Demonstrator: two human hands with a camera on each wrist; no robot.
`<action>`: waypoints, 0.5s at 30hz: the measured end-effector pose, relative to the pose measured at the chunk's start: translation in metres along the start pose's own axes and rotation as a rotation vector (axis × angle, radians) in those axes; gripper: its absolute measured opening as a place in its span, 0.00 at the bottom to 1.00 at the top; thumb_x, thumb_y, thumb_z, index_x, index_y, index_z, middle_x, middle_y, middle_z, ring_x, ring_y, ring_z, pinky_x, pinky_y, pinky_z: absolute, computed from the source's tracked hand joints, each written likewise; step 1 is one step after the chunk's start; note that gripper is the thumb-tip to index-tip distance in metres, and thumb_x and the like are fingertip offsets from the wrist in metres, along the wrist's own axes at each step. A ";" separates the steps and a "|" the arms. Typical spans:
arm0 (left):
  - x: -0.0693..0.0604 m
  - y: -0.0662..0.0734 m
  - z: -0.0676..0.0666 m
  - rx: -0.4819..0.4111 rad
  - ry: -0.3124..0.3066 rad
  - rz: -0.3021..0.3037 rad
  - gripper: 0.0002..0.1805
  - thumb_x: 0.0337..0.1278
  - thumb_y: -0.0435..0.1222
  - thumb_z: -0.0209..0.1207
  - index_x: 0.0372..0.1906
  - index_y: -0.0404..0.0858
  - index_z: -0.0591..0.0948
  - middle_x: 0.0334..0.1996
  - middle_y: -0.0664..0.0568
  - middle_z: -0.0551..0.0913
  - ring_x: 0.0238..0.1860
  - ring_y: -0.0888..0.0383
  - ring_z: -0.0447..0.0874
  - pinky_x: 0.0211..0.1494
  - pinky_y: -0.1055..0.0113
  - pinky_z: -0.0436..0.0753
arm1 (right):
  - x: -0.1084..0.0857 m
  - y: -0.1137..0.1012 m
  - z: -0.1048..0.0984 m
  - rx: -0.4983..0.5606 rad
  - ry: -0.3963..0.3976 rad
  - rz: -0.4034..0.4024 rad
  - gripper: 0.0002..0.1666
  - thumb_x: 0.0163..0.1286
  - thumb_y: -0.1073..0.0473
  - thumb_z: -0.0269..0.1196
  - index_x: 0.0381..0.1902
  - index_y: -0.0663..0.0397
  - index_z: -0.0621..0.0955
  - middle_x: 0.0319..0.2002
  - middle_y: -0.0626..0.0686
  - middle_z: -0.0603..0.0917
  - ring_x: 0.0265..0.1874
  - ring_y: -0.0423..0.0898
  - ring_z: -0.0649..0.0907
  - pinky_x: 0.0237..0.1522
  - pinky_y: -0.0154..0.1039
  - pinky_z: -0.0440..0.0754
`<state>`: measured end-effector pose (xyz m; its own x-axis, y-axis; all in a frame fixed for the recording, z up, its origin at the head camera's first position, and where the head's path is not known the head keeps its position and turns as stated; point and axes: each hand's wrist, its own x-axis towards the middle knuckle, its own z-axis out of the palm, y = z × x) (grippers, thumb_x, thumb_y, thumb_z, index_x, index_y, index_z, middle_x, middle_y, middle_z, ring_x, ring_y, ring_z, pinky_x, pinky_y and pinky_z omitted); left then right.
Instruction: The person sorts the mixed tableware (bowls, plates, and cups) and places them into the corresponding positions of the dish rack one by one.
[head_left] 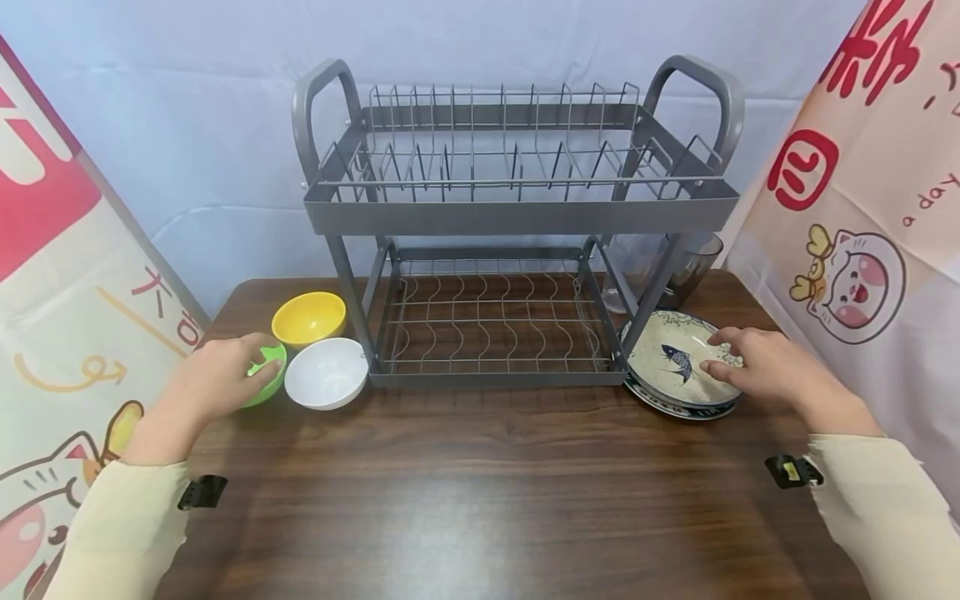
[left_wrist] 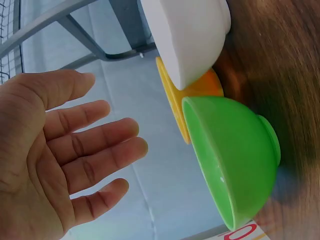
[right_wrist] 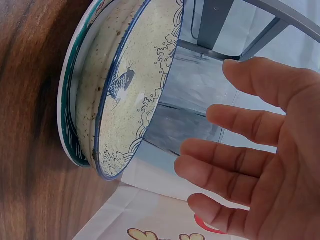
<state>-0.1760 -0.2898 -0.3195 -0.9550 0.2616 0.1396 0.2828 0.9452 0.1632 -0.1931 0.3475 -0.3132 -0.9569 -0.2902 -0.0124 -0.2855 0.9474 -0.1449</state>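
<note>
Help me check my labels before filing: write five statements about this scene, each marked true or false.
1. The white bowl is nearer the rack than the green bowl is. True.
2. That green bowl is being gripped. False: the left hand is near it but holds nothing.
3. The top plate shows a fish. True.
4. That plate lies on the rack. False: it lies above a green-rimmed plate beside the rack.
5. The right hand holds nothing. True.

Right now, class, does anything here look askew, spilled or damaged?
Nothing stands out. The round green bowl, glossy white bowl and round yellow bowl sit upright, the cream fish-patterned ceramic plate is stacked above a green-rimmed plate, and the two-tier grey metal rack stands upright. No spill or crack is visible.
</note>
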 end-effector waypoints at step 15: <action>0.002 0.025 0.006 -0.082 0.067 0.059 0.19 0.58 0.43 0.57 0.48 0.33 0.79 0.33 0.44 0.84 0.36 0.45 0.82 0.36 0.49 0.77 | -0.002 0.006 0.005 0.016 0.018 -0.011 0.28 0.63 0.50 0.61 0.49 0.70 0.75 0.37 0.69 0.80 0.37 0.65 0.80 0.39 0.60 0.72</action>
<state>-0.1714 -0.2647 -0.3212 -0.9291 0.3004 0.2158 0.3475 0.9087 0.2315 -0.1922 0.3530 -0.3191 -0.9546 -0.2978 0.0073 -0.2950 0.9418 -0.1609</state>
